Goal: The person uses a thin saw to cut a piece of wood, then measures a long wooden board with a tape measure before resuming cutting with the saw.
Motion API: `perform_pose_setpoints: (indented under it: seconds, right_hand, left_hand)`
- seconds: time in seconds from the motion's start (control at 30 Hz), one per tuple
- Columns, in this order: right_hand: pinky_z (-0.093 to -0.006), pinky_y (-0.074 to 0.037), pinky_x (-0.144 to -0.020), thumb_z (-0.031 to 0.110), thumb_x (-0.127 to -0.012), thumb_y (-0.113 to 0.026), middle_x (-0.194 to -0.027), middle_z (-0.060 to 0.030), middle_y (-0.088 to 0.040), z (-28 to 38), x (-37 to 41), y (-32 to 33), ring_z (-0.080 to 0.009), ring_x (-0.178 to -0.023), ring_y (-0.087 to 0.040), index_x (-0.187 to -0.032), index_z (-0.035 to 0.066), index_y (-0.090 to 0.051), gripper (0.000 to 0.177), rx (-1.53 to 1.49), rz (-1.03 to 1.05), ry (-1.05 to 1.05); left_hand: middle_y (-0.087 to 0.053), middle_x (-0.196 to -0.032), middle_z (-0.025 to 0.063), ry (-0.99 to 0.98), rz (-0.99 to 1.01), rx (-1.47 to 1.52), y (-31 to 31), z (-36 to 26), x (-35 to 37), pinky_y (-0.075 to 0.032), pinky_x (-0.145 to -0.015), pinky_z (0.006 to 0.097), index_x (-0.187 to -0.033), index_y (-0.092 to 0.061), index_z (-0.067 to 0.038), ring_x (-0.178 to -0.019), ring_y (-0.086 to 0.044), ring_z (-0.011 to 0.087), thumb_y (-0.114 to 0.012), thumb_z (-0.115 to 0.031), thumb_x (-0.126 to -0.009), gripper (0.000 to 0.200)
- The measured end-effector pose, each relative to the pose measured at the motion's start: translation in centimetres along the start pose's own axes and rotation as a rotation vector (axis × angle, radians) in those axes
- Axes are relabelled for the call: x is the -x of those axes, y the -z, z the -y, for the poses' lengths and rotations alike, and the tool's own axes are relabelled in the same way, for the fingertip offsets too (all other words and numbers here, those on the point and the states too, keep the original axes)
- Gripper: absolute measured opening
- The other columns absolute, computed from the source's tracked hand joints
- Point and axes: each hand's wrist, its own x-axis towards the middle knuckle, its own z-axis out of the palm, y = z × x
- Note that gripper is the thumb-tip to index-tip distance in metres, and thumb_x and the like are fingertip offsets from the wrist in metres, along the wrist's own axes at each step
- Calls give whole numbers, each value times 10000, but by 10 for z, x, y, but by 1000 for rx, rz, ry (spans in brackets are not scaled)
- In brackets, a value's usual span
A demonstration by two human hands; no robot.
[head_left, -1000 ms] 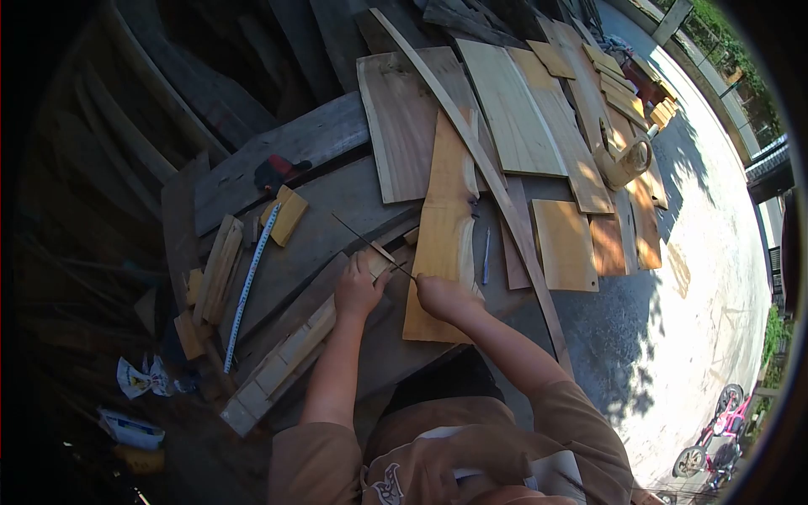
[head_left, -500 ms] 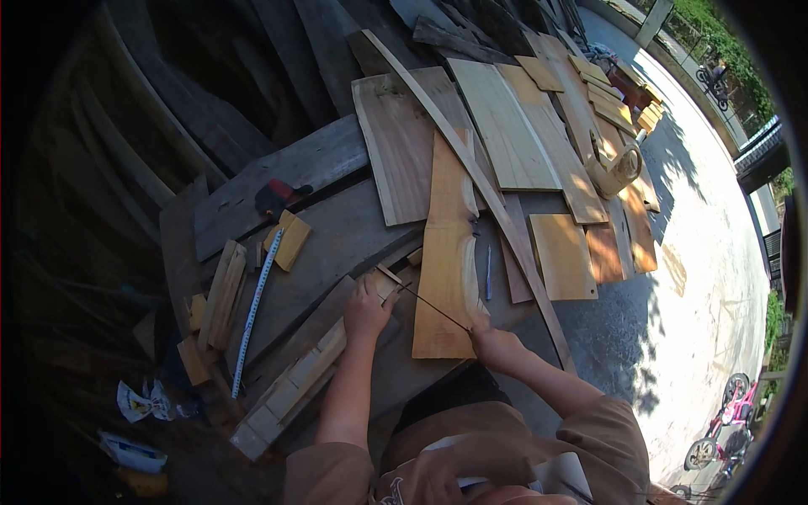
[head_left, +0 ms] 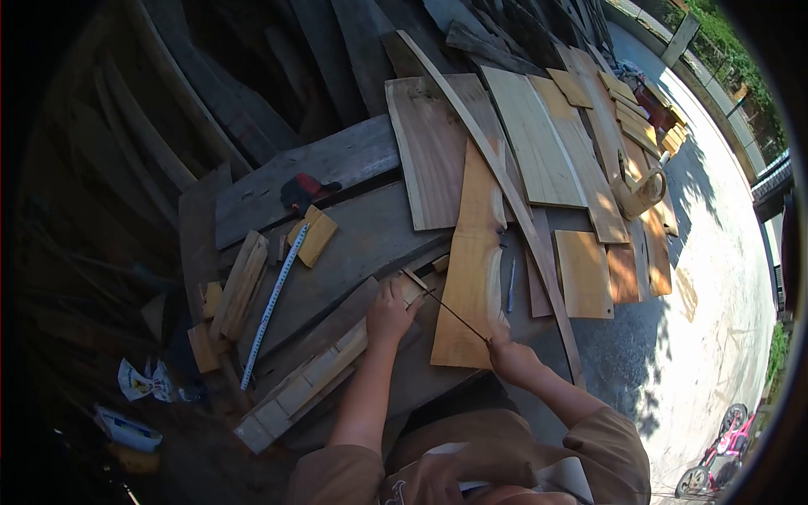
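My left hand (head_left: 390,314) is pressed on a small wooden block (head_left: 411,290) at the end of a long strip of light wood (head_left: 324,370). My right hand (head_left: 510,360) is closed on the near end of a thin dark rod-like tool (head_left: 459,317), whose far end meets the block beside my left fingers. Just beyond my right hand lies a light board with a wavy edge (head_left: 465,290). A blue pen (head_left: 512,284) rests to the right of that board.
A tape measure strip (head_left: 273,307), wood offcuts (head_left: 239,286) and a red and black object (head_left: 306,193) lie at left. Boards (head_left: 536,139) and a long narrow slat (head_left: 497,172) spread beyond. A round wooden object (head_left: 641,195) stands right; a pink bike (head_left: 730,446) is on the ground.
The whole view has shifted, so the scene sits further right. Both hands keep their places at the block and the tool; the tool's angle has changed slightly.
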Motion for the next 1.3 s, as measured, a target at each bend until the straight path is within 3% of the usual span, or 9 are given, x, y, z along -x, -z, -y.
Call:
perform_pose_setpoints:
  seconds: [0.07,0.13,0.3,0.5,0.57,0.87,1.1,1.17,1.3]
  right_hand:
    - [-481,-471,-620,152,-841,-389,-743,-206,-611,2,-1,3,-363,-725,-612,-911,14,-518,202,16,27,-61]
    - [-469,-481,-605,128,-834,-393,-719,-209,-606,10,-28,7,-368,-699,-612,-880,2,-509,177,45,-66,110]
    - [-475,-461,-652,146,-850,-378,-778,-243,-597,46,-103,-3,-394,-746,-591,-902,1,-490,190,-1,-80,184]
    - [-480,-482,-587,161,-848,-395,-726,-219,-604,12,-43,-13,-376,-692,-612,-888,12,-493,182,105,-101,131]
    - [-496,-470,-630,183,-861,-373,-744,-218,-604,4,-11,-10,-387,-708,-605,-919,13,-497,218,29,-34,-4]
    - [-480,-468,-642,162,-864,-369,-765,-237,-597,50,-110,-5,-389,-729,-594,-897,5,-494,203,21,-106,171]
    - [-508,-454,-610,233,-894,-369,-710,-242,-583,10,-16,-7,-405,-698,-582,-904,-5,-475,261,55,-98,67]
    - [-497,-457,-616,254,-900,-366,-725,-247,-582,11,7,7,-404,-706,-582,-906,6,-477,272,-2,5,-69]
    - [-479,-468,-627,198,-884,-366,-748,-247,-592,25,-46,7,-395,-714,-593,-893,-7,-488,239,34,-34,56]
  left_hand:
    - [-544,-1014,200,-55,-58,-14,-3,2,0,-484,-715,370,-1108,-426,39,-872,-568,319,-593,-402,-763,585]
    - [-547,-1003,196,-49,-53,-16,-4,1,0,-484,-708,371,-1101,-429,37,-861,-569,317,-595,-401,-762,579]
    - [-546,-999,187,-27,-44,-21,-4,1,-2,-484,-696,370,-1093,-431,31,-837,-573,312,-602,-399,-755,573]
    - [-542,-1029,181,-11,-31,-3,-1,0,-2,-485,-700,369,-1112,-419,26,-860,-568,305,-608,-411,-743,602]
    - [-538,-1052,183,0,-20,-9,-5,1,0,-486,-707,366,-1118,-415,29,-866,-566,303,-609,-414,-742,612]
    - [-539,-1065,190,21,43,-10,0,0,-1,-481,-733,368,-1123,-422,38,-890,-568,303,-601,-421,-750,618]
    - [-552,-1034,195,41,52,24,2,0,-2,-482,-735,366,-1120,-432,44,-887,-572,300,-597,-427,-752,620]
    - [-553,-1034,195,22,50,2,3,-1,-1,-487,-722,364,-1122,-431,45,-877,-575,301,-595,-427,-754,621]
    - [-552,-1040,194,9,15,7,0,2,-1,-491,-710,364,-1125,-430,44,-867,-578,300,-594,-425,-754,620]
